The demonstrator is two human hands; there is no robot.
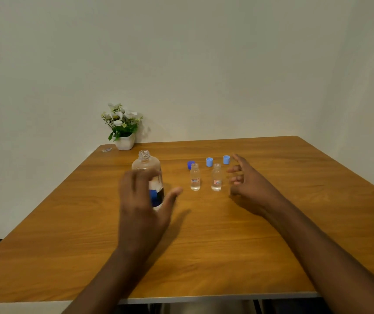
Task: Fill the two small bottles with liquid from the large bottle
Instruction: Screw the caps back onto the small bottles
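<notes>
Far left at the back edge of the table (204, 257): a white pot of flowers (123, 128) against the wall, not part of the job.

Next, the large bottle (147, 165), upright, cap off, thread of the neck bare. Clear plastic, blue label low on the body, partly hidden behind the left hand (140, 207). Liquid level hard to tell; upper part looks empty or simply clear.

Left hand just in front of this bottle, fingers spread wide, thumb out to the right, holding nothing. Blurred, so touching or only near cannot be told. Best to close around the middle of the body, above the label, with a firm wrap, because the plastic is smooth and the mouth is open.

Further right, a dark blue cap (190, 165) just behind the first small bottle (195, 177). Then the second small bottle (216, 178), close beside the first but apart. Both upright, open, clear glass or plastic, each with a small red and white label. Some clear liquid seems already inside both, amount uncertain. Behind them two light blue caps (209, 162), (226, 160), standing apart.

Rightmost, the right hand (247, 182), near the second small bottle, not touching, fingers half curled and open, empty. Good to steady one small bottle at its base while pouring slowly, mouth to mouth, since the necks are narrow and the bottles look light and easy to tip.
</notes>
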